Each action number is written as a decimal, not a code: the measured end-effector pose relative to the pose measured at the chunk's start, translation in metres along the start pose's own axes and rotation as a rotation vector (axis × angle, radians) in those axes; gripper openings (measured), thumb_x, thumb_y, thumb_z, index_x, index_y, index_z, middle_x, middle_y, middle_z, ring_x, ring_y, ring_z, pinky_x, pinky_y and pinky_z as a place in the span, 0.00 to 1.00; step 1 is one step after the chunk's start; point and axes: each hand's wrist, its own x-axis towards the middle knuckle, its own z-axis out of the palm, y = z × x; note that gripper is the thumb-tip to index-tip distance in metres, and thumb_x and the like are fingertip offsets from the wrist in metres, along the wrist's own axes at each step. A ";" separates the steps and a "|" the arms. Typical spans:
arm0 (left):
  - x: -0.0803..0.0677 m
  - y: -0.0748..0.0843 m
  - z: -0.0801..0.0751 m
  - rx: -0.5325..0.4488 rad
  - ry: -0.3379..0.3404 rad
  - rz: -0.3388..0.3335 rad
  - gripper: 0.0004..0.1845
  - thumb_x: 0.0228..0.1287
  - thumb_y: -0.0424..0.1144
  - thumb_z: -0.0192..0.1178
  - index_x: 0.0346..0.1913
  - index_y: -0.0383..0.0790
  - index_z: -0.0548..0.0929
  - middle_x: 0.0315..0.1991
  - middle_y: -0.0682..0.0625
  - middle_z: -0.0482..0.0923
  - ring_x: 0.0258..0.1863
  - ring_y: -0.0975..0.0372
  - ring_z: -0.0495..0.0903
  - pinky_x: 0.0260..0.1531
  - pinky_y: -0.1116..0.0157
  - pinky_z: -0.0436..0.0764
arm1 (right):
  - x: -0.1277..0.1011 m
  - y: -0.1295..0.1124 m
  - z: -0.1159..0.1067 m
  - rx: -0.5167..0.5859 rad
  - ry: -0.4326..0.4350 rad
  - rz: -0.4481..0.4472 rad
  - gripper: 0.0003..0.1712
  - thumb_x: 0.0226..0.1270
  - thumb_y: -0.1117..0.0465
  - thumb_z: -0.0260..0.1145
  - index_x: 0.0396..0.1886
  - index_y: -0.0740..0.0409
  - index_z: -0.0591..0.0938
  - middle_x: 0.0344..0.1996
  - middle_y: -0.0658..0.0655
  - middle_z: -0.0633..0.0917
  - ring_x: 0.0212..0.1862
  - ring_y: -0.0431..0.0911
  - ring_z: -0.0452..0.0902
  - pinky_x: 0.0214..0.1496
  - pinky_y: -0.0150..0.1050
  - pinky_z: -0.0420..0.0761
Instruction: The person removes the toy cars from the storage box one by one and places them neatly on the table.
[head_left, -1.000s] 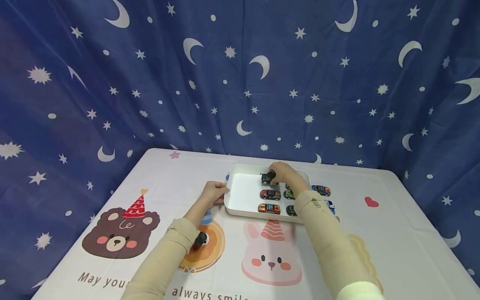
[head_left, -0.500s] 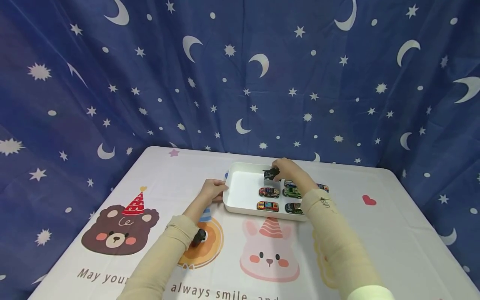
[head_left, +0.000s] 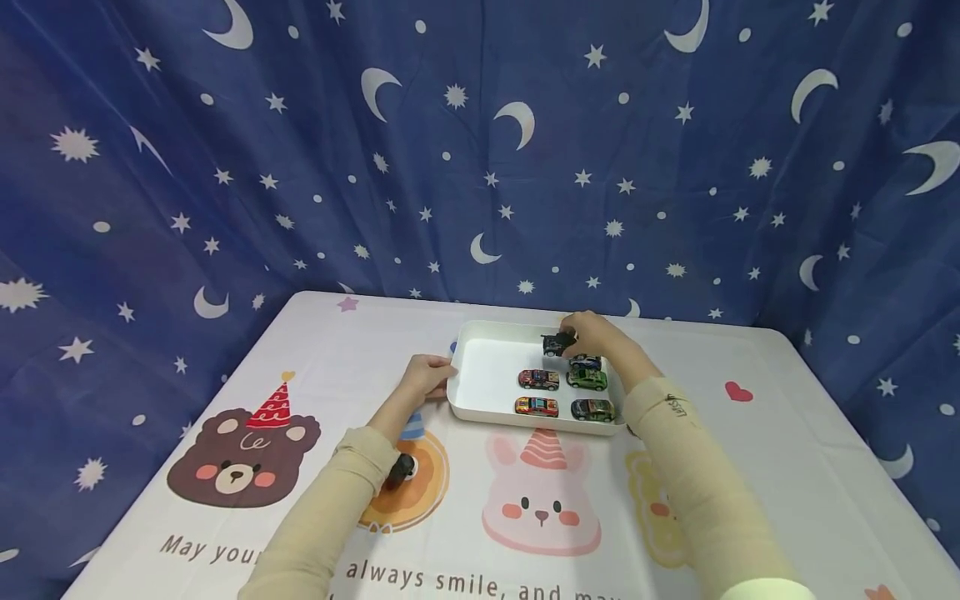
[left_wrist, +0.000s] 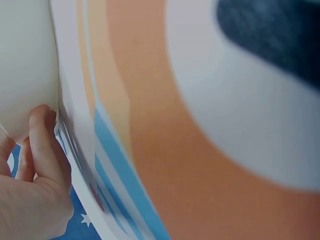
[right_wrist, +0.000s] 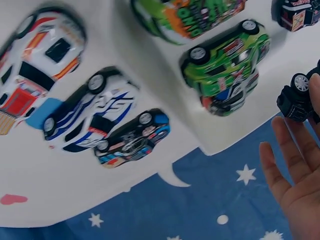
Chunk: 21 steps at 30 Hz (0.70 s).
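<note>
A shallow white tray (head_left: 483, 392) lies on the table with several small toy cars in it. My left hand (head_left: 427, 377) grips the tray's left wall; the left wrist view shows fingers bent over the tray rim (left_wrist: 30, 75). Toward the tray's back right, my right hand (head_left: 592, 333) pinches a black toy car (head_left: 555, 344) with large wheels. Close by that hand are a blue-and-white car (head_left: 585, 362) and a green car (head_left: 587, 380). Nearer the front lie a dark green car (head_left: 592, 410), a red-and-black car (head_left: 538, 380) and a red-and-yellow car (head_left: 536, 407).
Outside the tray, in the right wrist view, stand a white-and-orange car (right_wrist: 42, 60), a white-and-blue car (right_wrist: 92, 112) and a dark blue car (right_wrist: 134, 140). A printed cloth (head_left: 787, 467) covers the table. Behind it hangs a blue curtain (head_left: 420, 225).
My right hand has moved right with the black toy car, along the tray's back side. My left hand keeps its grip on the tray's left wall.
</note>
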 end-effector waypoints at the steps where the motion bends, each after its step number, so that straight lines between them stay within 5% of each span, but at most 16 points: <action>1: 0.000 0.000 0.000 -0.004 -0.001 0.001 0.19 0.61 0.33 0.60 0.55 0.32 0.78 0.48 0.38 0.81 0.26 0.68 0.78 0.25 0.74 0.84 | -0.001 0.002 -0.001 0.006 0.006 0.004 0.23 0.55 0.63 0.71 0.50 0.69 0.78 0.48 0.67 0.82 0.50 0.58 0.77 0.56 0.51 0.79; 10: 0.002 0.000 0.001 -0.020 0.002 -0.004 0.19 0.61 0.33 0.60 0.55 0.32 0.78 0.50 0.37 0.80 0.26 0.67 0.79 0.26 0.73 0.85 | -0.015 0.023 -0.001 0.066 0.012 0.089 0.27 0.57 0.62 0.70 0.55 0.68 0.76 0.52 0.70 0.79 0.54 0.61 0.75 0.57 0.54 0.78; 21: 0.001 0.001 0.000 -0.007 -0.003 -0.004 0.19 0.61 0.33 0.59 0.56 0.32 0.78 0.51 0.37 0.79 0.27 0.67 0.79 0.26 0.73 0.85 | -0.038 0.049 0.000 0.134 0.071 0.066 0.24 0.56 0.64 0.70 0.52 0.70 0.76 0.49 0.70 0.80 0.49 0.61 0.77 0.53 0.54 0.80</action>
